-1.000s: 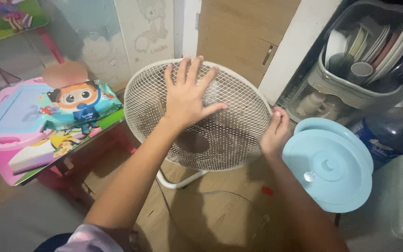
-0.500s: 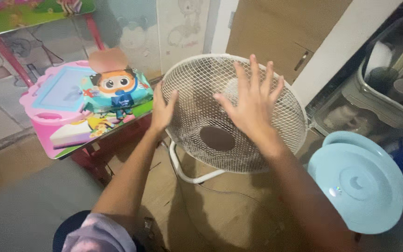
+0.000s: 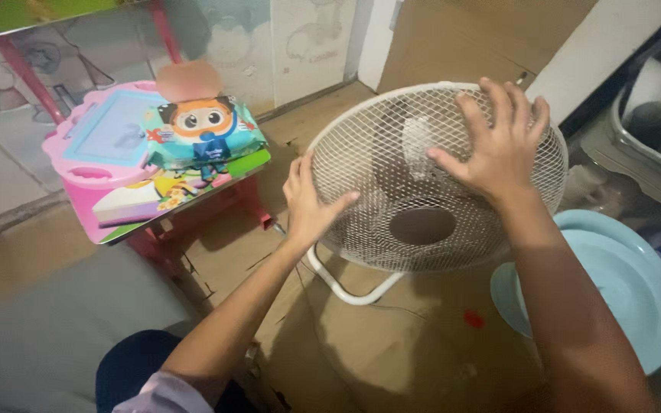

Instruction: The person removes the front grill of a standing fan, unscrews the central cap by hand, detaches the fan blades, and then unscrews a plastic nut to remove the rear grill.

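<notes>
**Floor fan grille: hand placement and surroundings**

The white fan (image 3: pixel 434 180) stands on the brown floor near the middle of the view, tilted back on a bent white tube stand (image 3: pixel 346 287). Its front is a round dome of fine wire mesh with a plain dark disc at the hub; pale blades show faintly behind the mesh.

The left hand (image 3: pixel 309 203) grips the left rim of the grille, thumb laid on the mesh face and fingers wrapped behind the edge. The right hand (image 3: pixel 499 145) lies flat on the upper right of the mesh, fingers spread apart, closed on nothing.

Adjacent items:
- Left of the fan: a small pink child's table (image 3: pixel 193 195) with red legs, near the left hand but apart from it. On it rest a pink drawing board (image 3: pixel 97 141) with a pale blue screen and a soft teal pack (image 3: pixel 204 130) printed with a large-eyed cartoon figure.
- Right of the fan: a smooth light blue plastic lid (image 3: pixel 613 287), round, lying on the floor just beside the right forearm.
- Far right: a grey plastic bin (image 3: pixel 640 157), its contents blurred.
- Behind the fan: a wooden door (image 3: pixel 460 38) and a pale wall panel with faint line drawings
</notes>
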